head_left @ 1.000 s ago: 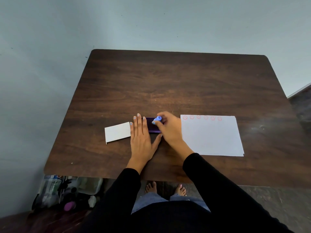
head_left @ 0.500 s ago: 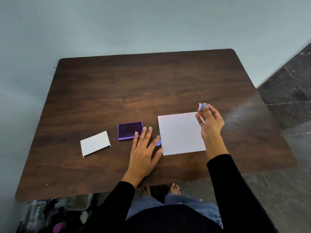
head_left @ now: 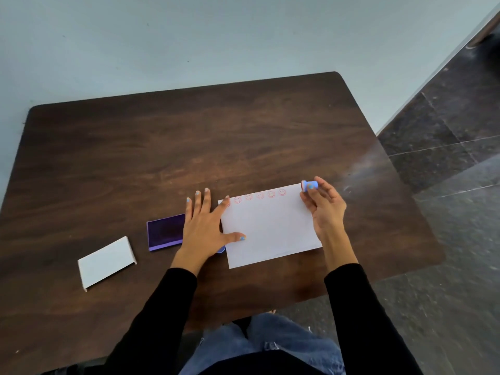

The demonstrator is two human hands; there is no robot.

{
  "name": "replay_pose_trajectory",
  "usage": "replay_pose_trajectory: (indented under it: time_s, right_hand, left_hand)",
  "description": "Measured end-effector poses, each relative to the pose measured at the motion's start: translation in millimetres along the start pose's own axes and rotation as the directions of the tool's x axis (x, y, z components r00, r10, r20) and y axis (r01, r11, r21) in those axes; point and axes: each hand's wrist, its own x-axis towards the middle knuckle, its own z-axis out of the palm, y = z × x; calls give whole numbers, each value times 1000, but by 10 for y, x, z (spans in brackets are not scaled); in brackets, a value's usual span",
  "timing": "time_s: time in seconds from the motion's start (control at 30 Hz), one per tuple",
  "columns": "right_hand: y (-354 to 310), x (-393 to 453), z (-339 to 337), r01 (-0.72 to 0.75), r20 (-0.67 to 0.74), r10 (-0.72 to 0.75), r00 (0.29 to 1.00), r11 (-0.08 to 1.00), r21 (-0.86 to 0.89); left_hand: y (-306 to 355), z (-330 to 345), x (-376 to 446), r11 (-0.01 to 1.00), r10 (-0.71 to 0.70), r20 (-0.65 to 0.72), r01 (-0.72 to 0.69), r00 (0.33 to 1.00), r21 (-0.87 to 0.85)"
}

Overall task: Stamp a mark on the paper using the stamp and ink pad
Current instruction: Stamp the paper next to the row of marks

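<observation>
**Bring the stamp down flat at the end of the row**

Dark wood makes the surface [head_left: 189, 147], which stands against a pale wall, and the paper [head_left: 270, 228] lies near its front edge, toward the right side. Your right hand [head_left: 326, 209] pinches the small blue stamp [head_left: 308, 185] between the fingertips, at the far right corner of the paper. The stamp lies almost on its side: its long axis runs left to right, nearly along the far edge of the paper, and its reddish face points to the left, not down. I cannot tell if it touches the sheet.

Your left hand [head_left: 208, 226] is spread flat and grasps nothing; it rests on the surface with the thumb and one fingertip on the left edge of the paper.

A row of red smiley marks [head_left: 259, 195] runs along the far edge of the paper, and the free place is just beside the last mark, at the right. To do this step well, I think you should turn the stamp upright first, so the face looks straight down, then press evenly without rocking. Keep the left hand on the sheet so it does not slide.

The purple ink pad [head_left: 165, 232] lies open, left of the left hand, and a white lid [head_left: 107, 262] lies further to the left.
</observation>
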Motion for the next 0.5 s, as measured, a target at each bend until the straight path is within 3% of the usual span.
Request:
replay_pose_trajectory:
  time_s: [0.2, 0.5]
  right_hand:
    - [100, 89, 35, 148, 47, -141, 989, 924, -351]
    - [161, 54, 83, 322, 124, -311, 942, 738, -592]
  left_hand:
    - [38, -16, 24, 999, -32, 42, 33, 999, -39]
    - [40, -43, 8, 994, -59, 39, 63, 997, -85]
